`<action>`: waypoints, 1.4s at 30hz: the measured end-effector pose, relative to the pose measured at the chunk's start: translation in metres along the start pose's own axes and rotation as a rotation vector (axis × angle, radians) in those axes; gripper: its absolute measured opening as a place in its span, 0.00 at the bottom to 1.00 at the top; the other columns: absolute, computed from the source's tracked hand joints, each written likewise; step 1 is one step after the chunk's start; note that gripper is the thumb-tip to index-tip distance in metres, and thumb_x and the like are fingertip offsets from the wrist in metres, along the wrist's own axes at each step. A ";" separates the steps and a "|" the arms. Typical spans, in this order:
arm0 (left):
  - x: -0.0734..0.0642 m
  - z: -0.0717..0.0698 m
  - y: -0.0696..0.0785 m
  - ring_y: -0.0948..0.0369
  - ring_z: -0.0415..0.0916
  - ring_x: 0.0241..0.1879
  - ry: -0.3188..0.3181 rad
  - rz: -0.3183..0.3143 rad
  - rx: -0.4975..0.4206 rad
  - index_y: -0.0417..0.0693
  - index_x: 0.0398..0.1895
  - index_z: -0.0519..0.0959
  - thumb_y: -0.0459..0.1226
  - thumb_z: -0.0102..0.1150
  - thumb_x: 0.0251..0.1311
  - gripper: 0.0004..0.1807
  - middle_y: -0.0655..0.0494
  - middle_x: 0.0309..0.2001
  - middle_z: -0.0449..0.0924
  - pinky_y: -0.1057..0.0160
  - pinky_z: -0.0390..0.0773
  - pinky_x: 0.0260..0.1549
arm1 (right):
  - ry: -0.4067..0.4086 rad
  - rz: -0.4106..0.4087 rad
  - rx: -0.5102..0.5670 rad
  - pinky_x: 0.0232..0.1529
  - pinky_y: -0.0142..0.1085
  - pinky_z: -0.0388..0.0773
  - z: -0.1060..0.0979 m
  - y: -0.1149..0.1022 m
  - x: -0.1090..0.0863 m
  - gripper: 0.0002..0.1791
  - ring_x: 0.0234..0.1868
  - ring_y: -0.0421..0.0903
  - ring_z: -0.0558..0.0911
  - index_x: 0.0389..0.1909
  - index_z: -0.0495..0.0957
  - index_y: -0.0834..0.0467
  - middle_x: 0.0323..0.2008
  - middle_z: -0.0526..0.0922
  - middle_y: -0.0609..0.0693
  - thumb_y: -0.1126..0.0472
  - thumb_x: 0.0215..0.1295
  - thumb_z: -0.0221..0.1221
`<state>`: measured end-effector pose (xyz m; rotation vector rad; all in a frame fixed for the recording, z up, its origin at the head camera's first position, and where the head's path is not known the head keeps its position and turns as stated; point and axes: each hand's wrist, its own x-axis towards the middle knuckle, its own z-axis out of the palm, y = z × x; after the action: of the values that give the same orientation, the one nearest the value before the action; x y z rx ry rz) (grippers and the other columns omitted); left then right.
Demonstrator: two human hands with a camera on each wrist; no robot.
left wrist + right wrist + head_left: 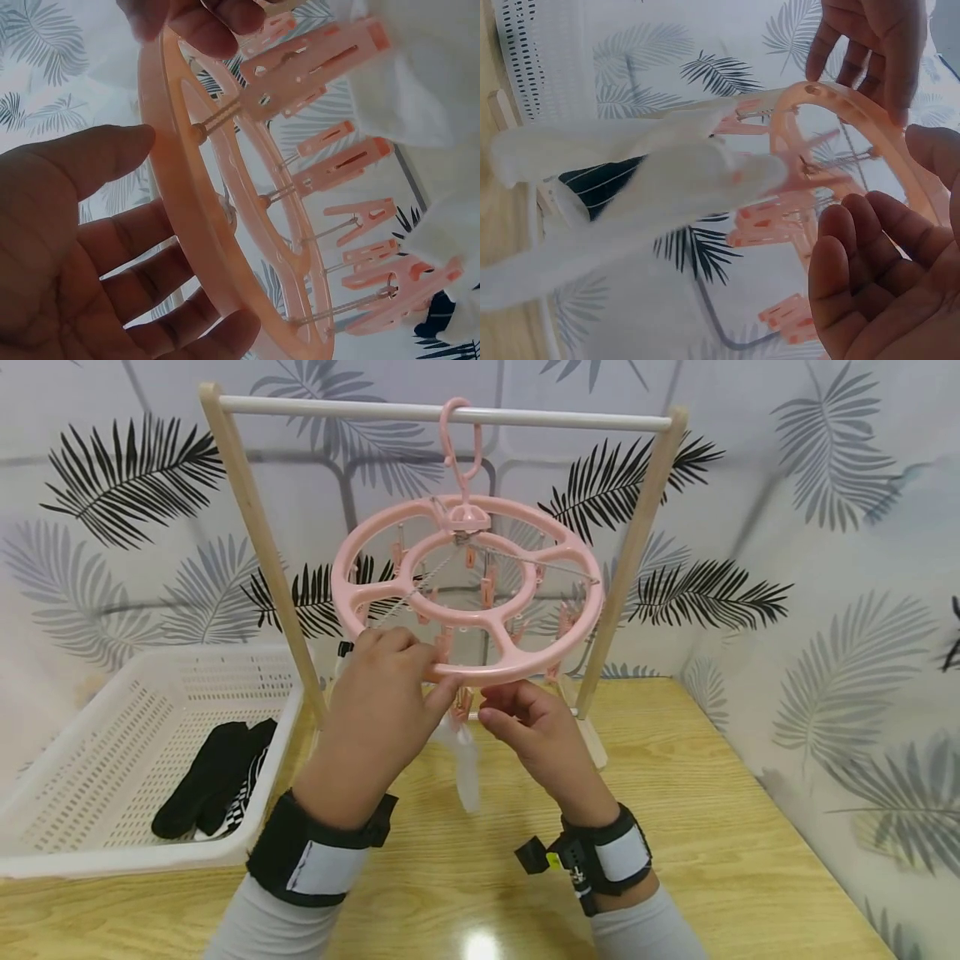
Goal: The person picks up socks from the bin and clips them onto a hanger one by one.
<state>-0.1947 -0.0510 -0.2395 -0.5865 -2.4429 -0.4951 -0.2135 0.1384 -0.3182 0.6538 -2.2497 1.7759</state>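
- Found the pink ring hanger (501, 633) slung by its hook (448, 447) from the white rail (360, 408), above the table (675, 827), with clips (341, 165) dangling beneath on short cords (341, 308).
- Judged it light, stiff and smooth, probably moulded plastic; likely to swing or turn at a push, being hung from one point.
- Seemed best taken by the outer rim (553, 654), thumb against one side and fingers behind, for steadying rather than lifting.
- Guessed the clips to be springy and slightly fragile; best pinched at the handle ends, with the hanger braced.
- Saw white cloth (682, 180) hanging at the clips, soft and limp, probably easy to crumple; best handled near the clipped edge.
- Noted the left hand (386, 702) loosely around the near left part of the rim, thumb on the outer side, fingers passing behind.
- Noted the right hand (543, 739) below the near rim, half curled, with a narrow gap between thumb and fingers and nothing visible within; could not tell whether touching the nearby clip.
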 end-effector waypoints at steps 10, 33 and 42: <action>-0.003 -0.005 -0.009 0.48 0.67 0.42 0.017 0.022 -0.030 0.40 0.35 0.81 0.48 0.63 0.55 0.18 0.47 0.38 0.77 0.50 0.73 0.42 | 0.046 -0.025 -0.036 0.39 0.39 0.78 -0.014 -0.012 -0.007 0.13 0.37 0.48 0.77 0.43 0.78 0.59 0.36 0.79 0.55 0.56 0.63 0.60; -0.004 -0.017 -0.037 0.52 0.63 0.33 0.027 0.076 -0.108 0.42 0.28 0.78 0.49 0.69 0.48 0.20 0.50 0.29 0.69 0.51 0.70 0.34 | 0.315 -0.075 -0.135 0.40 0.33 0.76 -0.048 -0.030 -0.019 0.15 0.41 0.47 0.75 0.45 0.76 0.59 0.40 0.78 0.52 0.55 0.61 0.61; -0.005 -0.024 -0.045 0.55 0.62 0.32 -0.020 0.102 -0.123 0.43 0.29 0.78 0.48 0.67 0.51 0.17 0.53 0.28 0.67 0.55 0.67 0.32 | 0.173 -0.008 -0.277 0.52 0.53 0.70 -0.037 -0.030 -0.010 0.26 0.51 0.50 0.71 0.53 0.67 0.61 0.47 0.73 0.56 0.57 0.58 0.64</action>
<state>-0.2033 -0.1012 -0.2342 -0.7664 -2.4000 -0.6031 -0.1949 0.1705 -0.2874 0.4355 -2.3074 1.4184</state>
